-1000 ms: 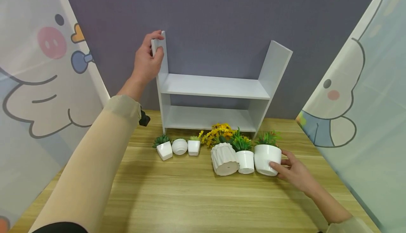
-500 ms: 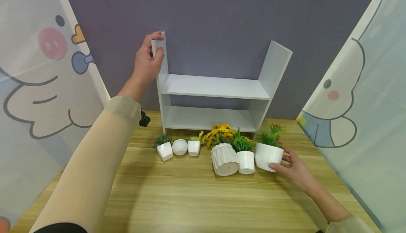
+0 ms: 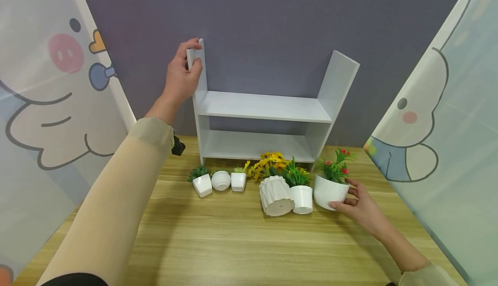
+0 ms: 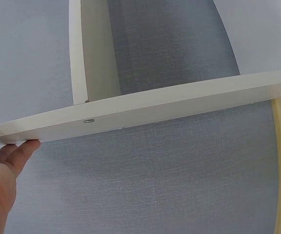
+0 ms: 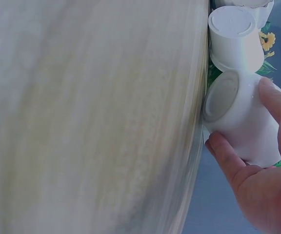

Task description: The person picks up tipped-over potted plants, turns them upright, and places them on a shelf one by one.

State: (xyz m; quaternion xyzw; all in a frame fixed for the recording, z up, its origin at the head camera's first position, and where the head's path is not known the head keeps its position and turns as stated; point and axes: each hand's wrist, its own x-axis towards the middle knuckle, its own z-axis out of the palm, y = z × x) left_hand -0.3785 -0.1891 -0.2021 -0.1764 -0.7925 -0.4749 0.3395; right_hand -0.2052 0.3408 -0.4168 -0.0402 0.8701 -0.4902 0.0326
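My left hand (image 3: 181, 75) grips the top of the left side panel of a white two-tier shelf (image 3: 264, 106). In the left wrist view its fingers (image 4: 24, 153) lie against the panel's outer face. My right hand (image 3: 365, 211) holds a round white pot (image 3: 330, 193) with green leaves and small red flowers, thumb and fingers on opposite sides of it. The right wrist view shows this pot's base tilted toward the camera. Just left of it lies a smaller white pot (image 3: 302, 200) with grass-like leaves. Beside that is a ribbed white pot (image 3: 275, 196) with yellow flowers (image 3: 270, 163), its base facing forward.
Three small white pots stand or lean at the left: a tilted one (image 3: 202, 185) with a dark succulent, a round one (image 3: 221, 181) and a square one (image 3: 238, 182). All lie on a wooden table (image 3: 233, 242) before the shelf. Printed cloths flank both sides, with a grey wall behind.
The round white pot has tipped up toward upright and shifted slightly right in my right hand, so its red flowers now show. My left hand has stayed on the shelf panel.
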